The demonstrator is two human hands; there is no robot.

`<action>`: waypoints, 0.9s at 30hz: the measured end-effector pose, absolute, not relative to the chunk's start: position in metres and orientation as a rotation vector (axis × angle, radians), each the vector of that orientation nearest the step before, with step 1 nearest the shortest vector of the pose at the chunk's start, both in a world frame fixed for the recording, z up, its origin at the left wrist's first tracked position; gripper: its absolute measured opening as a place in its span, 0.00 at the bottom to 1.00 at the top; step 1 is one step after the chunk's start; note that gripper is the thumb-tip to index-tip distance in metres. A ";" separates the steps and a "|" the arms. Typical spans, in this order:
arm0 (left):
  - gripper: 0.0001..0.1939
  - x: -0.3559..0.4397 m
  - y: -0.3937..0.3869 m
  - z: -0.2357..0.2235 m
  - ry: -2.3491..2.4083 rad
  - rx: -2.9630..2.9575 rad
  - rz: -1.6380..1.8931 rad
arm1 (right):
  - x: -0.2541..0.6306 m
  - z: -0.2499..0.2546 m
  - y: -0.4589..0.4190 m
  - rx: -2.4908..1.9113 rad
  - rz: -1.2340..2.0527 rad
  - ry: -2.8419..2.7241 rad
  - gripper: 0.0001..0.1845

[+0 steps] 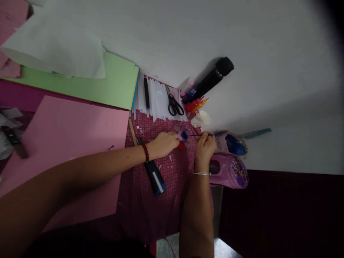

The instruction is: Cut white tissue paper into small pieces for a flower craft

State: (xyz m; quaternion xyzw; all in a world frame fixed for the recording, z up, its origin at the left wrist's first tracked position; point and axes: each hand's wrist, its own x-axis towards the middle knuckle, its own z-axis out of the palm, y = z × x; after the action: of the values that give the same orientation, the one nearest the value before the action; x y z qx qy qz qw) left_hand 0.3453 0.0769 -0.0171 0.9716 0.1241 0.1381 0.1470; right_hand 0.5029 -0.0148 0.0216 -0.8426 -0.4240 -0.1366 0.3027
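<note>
My right hand is closed around a thin blue paintbrush. The brush tip reaches left into dark purple paint in a clear, round-lobed paint palette. From the other side, my left hand grips the palette's near-left edge with its fingers together. Other wells there show light purple and red paint. Beneath the left wrist lies a dark blue utility knife, beside a wooden stick. A large pink paper sheet lies under the left forearm, with a small dark blue stroke on it.
Scissors and a black marker lie on white paper strips. Paint bottles, a paper cup and a black flask stand by the wall. A pink plastic container sits at the table's right edge. Green paper lies at left.
</note>
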 end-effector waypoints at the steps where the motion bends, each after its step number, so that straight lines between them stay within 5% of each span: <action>1: 0.11 0.345 0.077 -0.017 0.358 2.796 0.394 | 0.503 0.022 -0.015 -2.240 -0.369 -1.123 0.20; 27: 0.11 0.342 0.078 -0.013 0.366 2.787 0.367 | 0.504 0.023 -0.017 -2.204 -0.363 -1.077 0.22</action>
State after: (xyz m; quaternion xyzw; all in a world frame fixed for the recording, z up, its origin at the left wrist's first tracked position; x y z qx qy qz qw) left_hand 0.3423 0.0784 -0.0135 0.9716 0.1275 0.1281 0.1528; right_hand 0.5037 -0.0169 0.0228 -0.8406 -0.4106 -0.1386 0.3250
